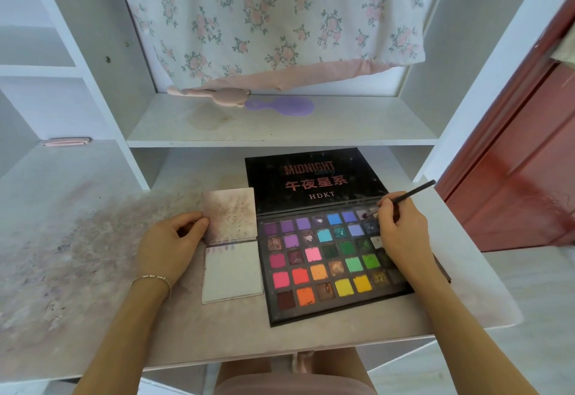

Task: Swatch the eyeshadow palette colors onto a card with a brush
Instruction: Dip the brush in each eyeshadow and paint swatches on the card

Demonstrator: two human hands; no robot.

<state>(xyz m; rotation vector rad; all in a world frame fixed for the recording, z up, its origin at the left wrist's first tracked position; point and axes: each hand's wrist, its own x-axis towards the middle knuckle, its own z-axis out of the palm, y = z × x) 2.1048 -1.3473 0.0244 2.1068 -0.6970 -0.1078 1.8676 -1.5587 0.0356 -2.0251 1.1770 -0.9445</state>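
Observation:
An open black eyeshadow palette (329, 267) with several coloured pans lies on the desk, its lid (314, 180) folded back. My right hand (401, 233) pinches a thin black brush (407, 193), and the brush tip sits in a pan at the right end of the palette's top row. Left of the palette lies a small opened white card pad (231, 270) with faint purple marks along its top edge. Its flipped-up page (230, 214) is smudged with pigment. My left hand (169, 239) holds that page by its left edge.
The desk top (77, 254) is stained with pink and purple powder on the left. A shelf (280, 127) behind carries a pink comb (211, 96) and a purple brush (286, 105). Floral cloth (273, 15) hangs above. A red door (513, 161) stands at the right.

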